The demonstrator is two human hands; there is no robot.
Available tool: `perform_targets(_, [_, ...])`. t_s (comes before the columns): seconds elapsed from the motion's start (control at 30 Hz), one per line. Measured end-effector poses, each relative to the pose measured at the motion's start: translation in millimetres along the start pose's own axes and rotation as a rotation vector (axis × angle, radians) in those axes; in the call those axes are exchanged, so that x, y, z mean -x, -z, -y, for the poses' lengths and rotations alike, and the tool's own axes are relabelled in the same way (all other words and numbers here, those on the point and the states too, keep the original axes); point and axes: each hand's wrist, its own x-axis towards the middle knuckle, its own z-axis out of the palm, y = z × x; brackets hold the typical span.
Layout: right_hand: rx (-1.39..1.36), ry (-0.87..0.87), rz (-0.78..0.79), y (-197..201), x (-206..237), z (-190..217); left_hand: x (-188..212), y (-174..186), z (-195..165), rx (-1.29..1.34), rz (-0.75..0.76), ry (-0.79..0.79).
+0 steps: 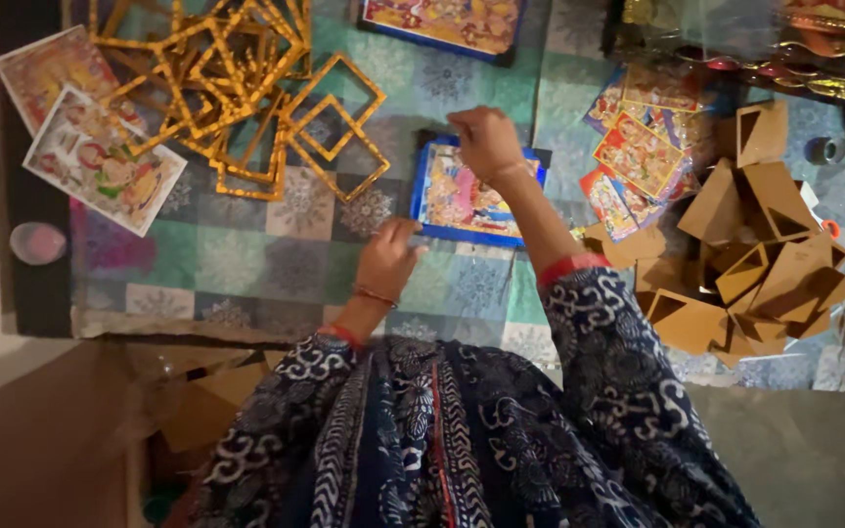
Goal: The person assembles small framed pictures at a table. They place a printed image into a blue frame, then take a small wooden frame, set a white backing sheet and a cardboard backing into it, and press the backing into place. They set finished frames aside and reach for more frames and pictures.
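On the patterned cloth (246, 259) a blue-edged picture (457, 200) lies between both hands, the left hand (386, 256) pressing fingertips at its lower left corner, the right hand (484, 140) curled above its top edge, pinching something too small to tell, gold frames (246, 88) heaped beyond

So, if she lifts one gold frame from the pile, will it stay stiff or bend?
One gold frame is probably light, since it is only a thin open square. It may flex a little, as its bars look narrow. The frames in the pile overlap and interlock, so lifting one could drag its neighbours along.
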Motion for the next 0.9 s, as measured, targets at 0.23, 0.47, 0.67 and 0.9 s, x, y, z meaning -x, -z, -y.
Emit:
perform_targets(0.23, [0.039,0.033,0.15,-14,-21,30,-1,-7,22,-0.184,-0.032,-0.28])
perform_targets(0.47, [0.06,-0.029,0.039,-19,-9,43,-7,-10,24,-0.179,0.07,-0.27])
perform_targets(0.67, [-0.113,0.084,0.04,-1,-2,25,-42,10,0,-0.213,0.056,-0.361])
perform_targets(0.9, [-0.045,-0.326,-0.332,57,165,-61,-147,-44,-38,0.056,-0.016,-0.372])
